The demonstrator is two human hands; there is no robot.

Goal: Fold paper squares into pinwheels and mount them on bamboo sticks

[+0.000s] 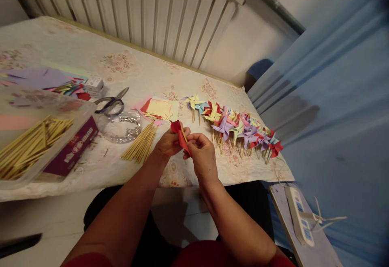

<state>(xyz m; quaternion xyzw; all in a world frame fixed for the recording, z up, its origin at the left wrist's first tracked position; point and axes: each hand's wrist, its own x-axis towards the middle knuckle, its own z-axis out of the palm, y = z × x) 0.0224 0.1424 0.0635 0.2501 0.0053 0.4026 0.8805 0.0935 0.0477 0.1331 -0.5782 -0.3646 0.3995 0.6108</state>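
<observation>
Between my two hands, above the table's front edge, is a red paper pinwheel (181,138) with a short length of pale stick showing against it. My left hand (168,142) is closed round its left side. From the right, my right hand (200,149) pinches the paper's lower edge with the fingers curled. Left of my hands lies a fan of wooden sticks (140,142). Behind them is a stack of coloured paper squares (158,108), yellow on top. To the right, many finished paper pinwheels (225,127) on sticks lie in a long group.
A round clear dish (121,127) of small metal pins sits beside dark-handled scissors (113,103). At the left stands a plastic box (88,107) of sticks, with paper scraps (36,77) behind. A power strip (300,218) lies at right, near a blue curtain (334,109).
</observation>
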